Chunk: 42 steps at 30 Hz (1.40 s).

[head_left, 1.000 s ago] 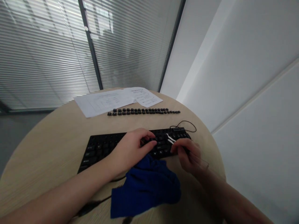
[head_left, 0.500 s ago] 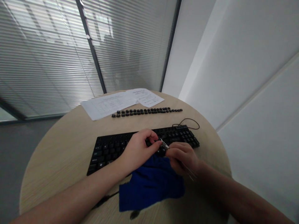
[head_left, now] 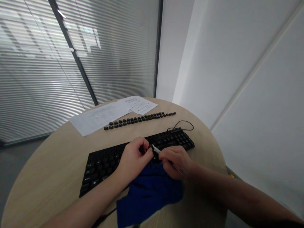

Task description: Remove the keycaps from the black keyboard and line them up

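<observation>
A black keyboard (head_left: 104,164) lies on a round wooden table, partly covered by both hands. Over its middle, my left hand (head_left: 135,156) is closed, thumb and fingers pinched at a small dark piece that is mostly hidden. My right hand (head_left: 177,160) grips a thin, pale metal tool (head_left: 156,149), whose tip reaches to the fingertips of my left hand. Below the hands, a blue cloth (head_left: 149,196) lies crumpled against the keyboard's near edge.
Behind the keyboard, loose black keycaps (head_left: 135,120) form two rows. White printed sheets (head_left: 102,116) lie at the table's back left. A thin black cable (head_left: 187,129) loops behind the keyboard's right end.
The view has turned and tilted slightly, so the table and its things appear shifted left. Both hands remain together over the keyboard, and the tool's angle has changed slightly.
</observation>
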Each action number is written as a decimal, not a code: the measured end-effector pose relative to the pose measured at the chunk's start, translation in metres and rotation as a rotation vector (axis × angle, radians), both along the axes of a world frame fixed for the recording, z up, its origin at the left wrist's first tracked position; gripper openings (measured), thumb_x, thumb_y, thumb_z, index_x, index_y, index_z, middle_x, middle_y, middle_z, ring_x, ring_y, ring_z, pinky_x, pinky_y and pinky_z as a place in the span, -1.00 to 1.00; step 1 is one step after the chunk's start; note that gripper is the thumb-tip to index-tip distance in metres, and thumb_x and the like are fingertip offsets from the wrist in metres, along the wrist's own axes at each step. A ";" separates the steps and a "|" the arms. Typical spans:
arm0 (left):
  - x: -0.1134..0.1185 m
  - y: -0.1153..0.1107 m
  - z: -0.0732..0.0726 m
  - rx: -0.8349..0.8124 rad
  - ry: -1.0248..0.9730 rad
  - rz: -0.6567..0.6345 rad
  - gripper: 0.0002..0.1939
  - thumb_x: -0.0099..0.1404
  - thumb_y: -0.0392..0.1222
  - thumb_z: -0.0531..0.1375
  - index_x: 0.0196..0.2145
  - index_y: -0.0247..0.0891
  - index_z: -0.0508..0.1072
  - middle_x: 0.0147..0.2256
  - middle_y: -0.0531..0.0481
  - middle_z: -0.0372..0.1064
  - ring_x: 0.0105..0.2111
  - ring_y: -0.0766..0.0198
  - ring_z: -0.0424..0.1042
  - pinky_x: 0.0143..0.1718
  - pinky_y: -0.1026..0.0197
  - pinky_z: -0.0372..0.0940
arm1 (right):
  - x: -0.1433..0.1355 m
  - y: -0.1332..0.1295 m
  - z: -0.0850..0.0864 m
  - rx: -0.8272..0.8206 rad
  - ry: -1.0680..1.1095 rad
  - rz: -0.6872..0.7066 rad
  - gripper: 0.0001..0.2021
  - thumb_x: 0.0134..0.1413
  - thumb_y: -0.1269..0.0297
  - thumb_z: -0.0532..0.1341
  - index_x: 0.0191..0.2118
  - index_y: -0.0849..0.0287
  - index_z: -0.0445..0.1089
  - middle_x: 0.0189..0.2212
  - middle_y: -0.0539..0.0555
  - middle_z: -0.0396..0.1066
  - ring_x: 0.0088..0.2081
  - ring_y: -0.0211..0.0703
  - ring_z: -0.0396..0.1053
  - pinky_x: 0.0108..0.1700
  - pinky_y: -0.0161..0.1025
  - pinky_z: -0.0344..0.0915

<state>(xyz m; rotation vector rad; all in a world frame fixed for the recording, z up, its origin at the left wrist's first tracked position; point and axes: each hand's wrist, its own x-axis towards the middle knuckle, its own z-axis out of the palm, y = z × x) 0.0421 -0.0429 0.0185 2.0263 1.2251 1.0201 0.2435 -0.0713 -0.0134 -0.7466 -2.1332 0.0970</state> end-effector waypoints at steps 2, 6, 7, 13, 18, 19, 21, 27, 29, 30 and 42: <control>-0.003 0.001 0.001 -0.012 -0.035 0.018 -0.89 0.13 -0.17 0.17 -0.50 -0.21 0.32 -0.53 0.09 0.28 -0.49 0.29 0.30 -0.45 0.25 0.20 | 0.007 0.004 -0.001 -0.040 0.044 -0.081 -0.84 0.10 0.50 0.06 -0.33 0.10 0.30 -0.51 -0.05 0.36 -0.53 -0.29 0.31 -0.43 -0.33 0.20; -0.010 0.006 0.004 -0.284 -0.219 -0.062 -0.83 0.14 -0.08 0.20 -0.44 -0.23 0.34 -0.54 0.13 0.24 -0.59 0.37 0.27 -0.54 0.29 0.19 | 0.022 0.012 0.000 -0.066 0.050 -0.237 -0.83 0.25 0.41 0.03 -0.31 0.11 0.33 -0.50 -0.03 0.36 -0.47 -0.22 0.34 -0.36 -0.27 0.23; -0.011 0.007 0.005 -0.374 -0.278 -0.096 -0.80 0.14 -0.05 0.21 -0.43 -0.24 0.35 -0.54 0.14 0.25 -0.60 0.39 0.26 -0.56 0.30 0.20 | 0.023 0.012 0.001 -0.041 0.036 -0.251 -0.82 0.27 0.38 0.02 -0.27 0.11 0.35 -0.46 0.01 0.39 -0.40 -0.17 0.36 -0.31 -0.22 0.26; -0.010 0.007 0.006 -0.636 -0.484 -0.216 -0.70 0.09 0.01 0.32 -0.40 -0.28 0.41 -0.51 0.08 0.31 -0.54 0.40 0.29 -0.56 0.35 0.25 | 0.018 0.006 0.009 0.110 -0.003 -0.245 -0.68 0.26 0.43 0.05 0.07 0.11 0.33 0.08 0.24 0.36 0.11 0.07 0.31 0.14 0.10 0.26; -0.007 0.002 0.008 -0.678 -0.455 -0.299 -0.70 0.09 0.01 0.33 -0.39 -0.29 0.43 -0.47 0.06 0.36 -0.53 0.41 0.30 -0.51 0.33 0.26 | 0.020 0.004 0.008 0.106 0.016 -0.054 -0.61 0.22 0.54 0.01 0.09 0.09 0.32 -0.21 0.12 0.46 -0.24 -0.16 0.44 -0.25 -0.22 0.41; -0.006 0.000 0.009 -0.672 -0.442 -0.311 -0.71 0.09 0.00 0.33 -0.39 -0.28 0.43 -0.47 0.06 0.36 -0.52 0.41 0.31 -0.49 0.33 0.26 | 0.020 0.003 0.008 0.108 0.009 -0.046 -0.63 0.23 0.51 0.04 0.08 0.09 0.33 -0.25 0.10 0.47 -0.30 -0.18 0.43 -0.31 -0.25 0.39; -0.004 -0.003 0.010 -0.652 -0.412 -0.333 -0.73 0.09 -0.02 0.33 -0.41 -0.28 0.43 -0.47 0.07 0.35 -0.51 0.40 0.30 -0.47 0.32 0.24 | 0.019 0.001 0.008 0.120 -0.004 -0.050 -0.69 0.23 0.43 0.13 0.07 0.10 0.34 -0.28 0.08 0.47 -0.35 -0.20 0.43 -0.36 -0.28 0.36; 0.002 -0.009 0.010 -0.603 -0.344 -0.382 -0.76 0.10 -0.05 0.33 -0.44 -0.27 0.42 -0.51 0.13 0.29 -0.54 0.42 0.22 -0.46 0.32 0.15 | 0.012 0.001 0.010 0.176 -0.013 -0.048 -0.79 0.19 0.23 0.29 -0.07 0.10 0.41 -0.32 0.06 0.49 -0.34 -0.22 0.47 -0.37 -0.34 0.38; 0.003 -0.010 0.008 -0.589 -0.319 -0.380 -0.75 0.11 -0.03 0.32 -0.43 -0.26 0.42 -0.51 0.13 0.28 -0.54 0.42 0.22 -0.47 0.31 0.13 | 0.010 0.003 0.009 0.182 -0.017 -0.033 -0.84 0.20 0.23 0.30 -0.11 0.09 0.43 -0.31 0.06 0.50 -0.30 -0.22 0.49 -0.34 -0.34 0.39; 0.003 -0.010 0.007 -0.579 -0.303 -0.373 -0.74 0.12 -0.02 0.31 -0.42 -0.26 0.42 -0.50 0.13 0.28 -0.54 0.41 0.22 -0.47 0.31 0.13 | 0.010 0.004 0.009 0.177 -0.021 -0.024 -0.84 0.20 0.22 0.30 -0.13 0.10 0.44 -0.31 0.06 0.51 -0.29 -0.22 0.49 -0.33 -0.34 0.40; -0.023 0.009 0.015 0.009 0.163 -0.262 -0.71 0.32 -0.08 0.12 -0.11 -0.22 0.52 -0.21 -0.08 0.49 -0.21 0.13 0.46 -0.12 0.06 0.36 | 0.116 0.070 0.019 -0.104 -0.071 -0.583 -0.76 0.17 0.11 0.28 -0.14 0.13 0.51 -0.29 0.09 0.51 -0.37 -0.14 0.41 -0.25 -0.17 0.38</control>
